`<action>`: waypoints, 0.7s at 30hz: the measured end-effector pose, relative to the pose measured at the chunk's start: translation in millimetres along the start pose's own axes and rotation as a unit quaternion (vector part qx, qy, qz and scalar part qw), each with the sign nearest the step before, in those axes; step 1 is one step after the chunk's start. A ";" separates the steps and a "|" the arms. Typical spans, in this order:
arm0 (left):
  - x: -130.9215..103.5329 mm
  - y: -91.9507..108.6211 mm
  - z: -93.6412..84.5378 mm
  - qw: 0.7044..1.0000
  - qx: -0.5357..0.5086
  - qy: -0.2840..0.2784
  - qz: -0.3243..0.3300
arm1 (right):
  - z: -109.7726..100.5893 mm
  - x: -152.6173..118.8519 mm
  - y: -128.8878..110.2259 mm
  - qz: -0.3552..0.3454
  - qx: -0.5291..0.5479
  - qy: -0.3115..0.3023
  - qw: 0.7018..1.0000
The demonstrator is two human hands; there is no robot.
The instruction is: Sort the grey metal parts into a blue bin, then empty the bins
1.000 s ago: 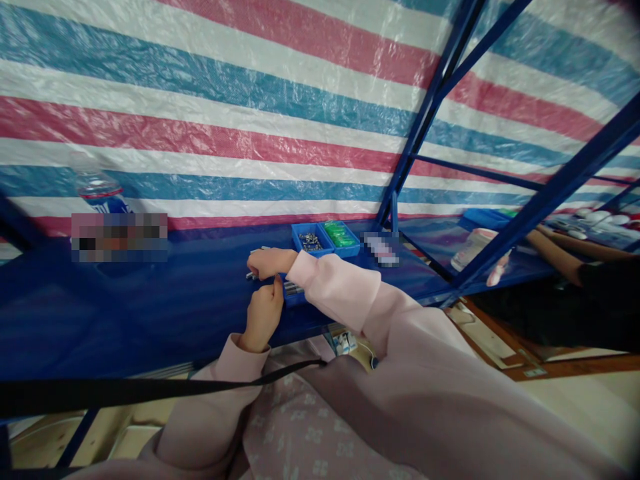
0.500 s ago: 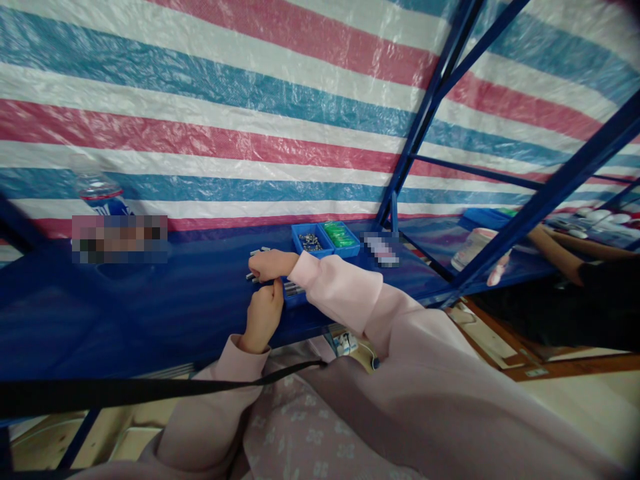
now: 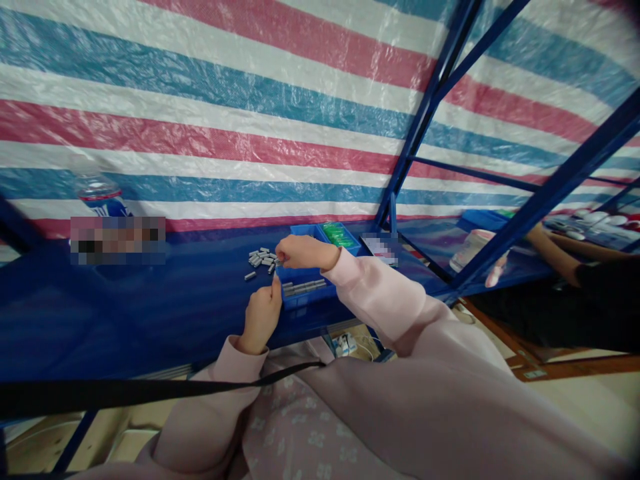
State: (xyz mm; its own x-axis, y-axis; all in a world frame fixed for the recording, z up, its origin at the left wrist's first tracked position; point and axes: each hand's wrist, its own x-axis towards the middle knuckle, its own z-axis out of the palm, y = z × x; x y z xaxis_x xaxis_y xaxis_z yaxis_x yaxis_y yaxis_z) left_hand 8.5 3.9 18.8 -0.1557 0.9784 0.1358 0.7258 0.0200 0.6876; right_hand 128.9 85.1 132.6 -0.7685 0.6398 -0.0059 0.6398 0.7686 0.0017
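Note:
My right hand (image 3: 306, 252) is closed in a pinch above the upper left of a blue box (image 3: 305, 301). A small greyish bit shows at its fingertips, too small to make out. Short metal cylinders (image 3: 306, 287) lie in a row along the near side inside that box. By the box's left edge my left hand (image 3: 263, 317) is closed, thumb pointing up; its curled fingers hide whatever they may grip. A loose pile of short metal cylinders (image 3: 260, 257) lies on the blue tabletop (image 3: 200, 293), just left of my right hand.
Behind my right hand stand a blue bin (image 3: 301, 230), mostly hidden, and another bin with green pieces (image 3: 337, 235). A blurred-out flat item (image 3: 380, 248) lies beside them. A plastic bottle (image 3: 100, 193) stands far left. Blue frame bars (image 3: 425, 113) rise at right, near another person's arm (image 3: 560, 253).
My right hand has moved right, from over the loose cylinders to above the box, uncovering the pile. It now hides most of the back left bin. My left hand has hardly moved.

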 end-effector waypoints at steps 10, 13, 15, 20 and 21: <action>-0.1 -1.0 0.8 1.000 -0.017 0.002 0.003 | 12.1 -8.4 -1.8 0.052 -0.022 -0.105 0.993; -0.4 -0.6 0.3 1.000 -0.016 0.001 0.003 | 18.9 -6.7 2.1 0.062 -0.028 -0.109 0.992; -0.5 -0.5 0.0 1.000 -0.013 -0.001 0.001 | 22.4 -7.0 3.6 0.070 -0.025 -0.114 0.991; -0.2 -0.9 0.7 1.000 -0.016 0.000 0.000 | 27.4 -10.5 3.3 0.079 -0.021 -0.105 0.991; -0.1 -0.9 1.0 1.000 -0.016 0.001 -0.001 | 28.0 -11.1 3.1 0.077 -0.019 -0.101 0.992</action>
State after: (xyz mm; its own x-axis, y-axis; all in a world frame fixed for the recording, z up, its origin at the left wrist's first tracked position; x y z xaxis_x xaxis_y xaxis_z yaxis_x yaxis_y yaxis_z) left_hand 8.5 4.0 17.5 -0.1583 0.9780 0.1362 0.7035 0.0149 0.7106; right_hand 139.6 80.4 104.7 -0.6422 0.7390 -0.2037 0.7461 0.6635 0.0551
